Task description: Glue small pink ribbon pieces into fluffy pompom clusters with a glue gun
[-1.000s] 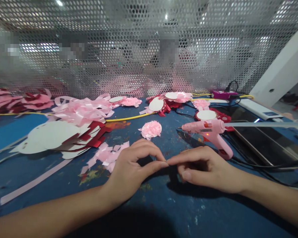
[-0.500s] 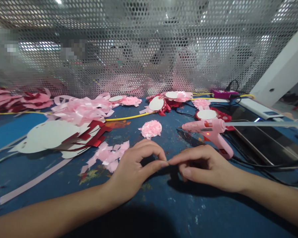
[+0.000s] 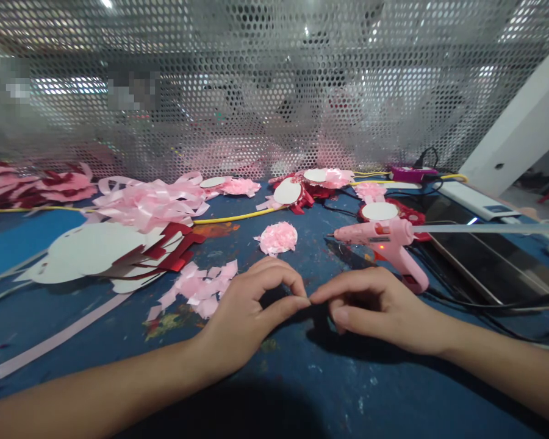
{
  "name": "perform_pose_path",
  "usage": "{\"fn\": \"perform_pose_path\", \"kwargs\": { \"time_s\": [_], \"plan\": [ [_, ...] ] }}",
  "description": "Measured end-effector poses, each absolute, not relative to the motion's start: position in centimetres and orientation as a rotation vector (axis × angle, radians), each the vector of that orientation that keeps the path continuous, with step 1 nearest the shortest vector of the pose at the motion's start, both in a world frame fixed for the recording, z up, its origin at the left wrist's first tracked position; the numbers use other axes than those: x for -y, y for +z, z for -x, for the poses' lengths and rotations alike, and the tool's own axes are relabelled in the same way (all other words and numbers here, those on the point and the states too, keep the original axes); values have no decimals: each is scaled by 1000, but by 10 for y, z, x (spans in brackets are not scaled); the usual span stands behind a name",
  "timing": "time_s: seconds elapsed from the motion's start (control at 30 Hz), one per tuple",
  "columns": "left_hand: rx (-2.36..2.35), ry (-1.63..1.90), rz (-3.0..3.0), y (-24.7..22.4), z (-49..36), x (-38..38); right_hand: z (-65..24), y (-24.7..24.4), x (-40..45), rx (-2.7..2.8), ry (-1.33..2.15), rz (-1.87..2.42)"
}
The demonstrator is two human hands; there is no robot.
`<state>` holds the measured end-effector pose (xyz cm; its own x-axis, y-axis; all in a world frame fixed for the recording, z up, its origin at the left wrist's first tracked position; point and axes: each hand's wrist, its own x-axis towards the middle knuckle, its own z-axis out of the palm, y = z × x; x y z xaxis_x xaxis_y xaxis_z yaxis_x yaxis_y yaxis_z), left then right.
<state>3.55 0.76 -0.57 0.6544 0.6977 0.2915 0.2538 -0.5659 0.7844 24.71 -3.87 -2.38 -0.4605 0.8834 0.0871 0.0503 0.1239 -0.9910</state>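
In the middle of the blue table, my left hand (image 3: 251, 311) has thumb and forefinger pressed together; anything between them is too small to make out. The forefinger of my right hand (image 3: 379, 308) reaches to those fingertips, while its thumb stands apart and the other fingers curl below. Just beyond my hands lies a round disc covered with ruffled pink ribbon (image 3: 279, 237). Beside my left hand is a pile of cut pink ribbon pieces (image 3: 205, 286). A pink hot glue gun (image 3: 384, 235), its red light on, rests past my right hand, nozzle to the left.
White and red card cutouts (image 3: 91, 250) are stacked at left, with a heap of pink ribbon (image 3: 149, 201) behind. Finished-looking rosettes (image 3: 289, 192) line the back near a perforated metal screen (image 3: 274, 91). A dark tablet-like panel (image 3: 480, 256) and black cables lie at right.
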Motion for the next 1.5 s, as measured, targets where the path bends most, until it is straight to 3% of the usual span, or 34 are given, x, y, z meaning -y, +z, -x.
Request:
{"fn": "perform_pose_path", "kwargs": {
  "time_s": [0.63, 0.83, 1.1, 1.37, 1.5],
  "plan": [
    [-800, 795, -1855, -6, -38, -10, -243, -24, 35, 1531, 1370, 1032],
    [-657, 697, -1879, -6, -37, -10, -237, -20, 38, 1730, 1194, 1188],
    [-583, 605, -1964, -9, -37, -10, -238, -17, 38, 1881, 1107, 1050],
    [-665, 910, -1825, -10, -39, -8, -241, -21, 36, 1790, 1105, 1061],
    [-682, 891, -1738, -9, -39, -7, -242, -23, 35, 1660, 1184, 1060]
  ]
}}
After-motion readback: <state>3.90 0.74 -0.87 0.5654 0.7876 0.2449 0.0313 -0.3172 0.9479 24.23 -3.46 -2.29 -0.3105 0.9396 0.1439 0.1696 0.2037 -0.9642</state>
